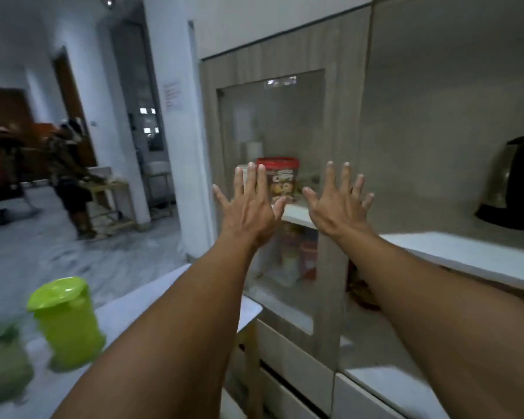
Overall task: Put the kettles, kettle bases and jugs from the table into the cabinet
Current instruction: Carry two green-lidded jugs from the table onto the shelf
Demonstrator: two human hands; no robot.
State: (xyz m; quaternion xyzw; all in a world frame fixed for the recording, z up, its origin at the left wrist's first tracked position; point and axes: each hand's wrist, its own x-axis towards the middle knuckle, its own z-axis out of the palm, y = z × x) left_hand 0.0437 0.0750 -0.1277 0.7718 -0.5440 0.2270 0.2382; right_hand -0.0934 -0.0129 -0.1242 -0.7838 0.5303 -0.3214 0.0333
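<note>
Both my arms are stretched out in front of the cabinet (330, 122), whose glass door is closed. My left hand (248, 204) and my right hand (338, 204) are held up with fingers spread, backs toward me, holding nothing. A lime green jug (67, 322) with a lid stands on the white table (139, 306) at lower left, below my left forearm. A darker green jug (0, 358) sits blurred at the left edge. A steel kettle (515, 186) on its black base stands on the white cabinet shelf (454, 252) at right.
Behind the glass door a red-lidded tub (280, 179) sits on a shelf, with more containers (300, 255) on the shelf below. White drawers (297, 367) lie under the cabinet. Two people (70, 176) stand far left across the grey floor.
</note>
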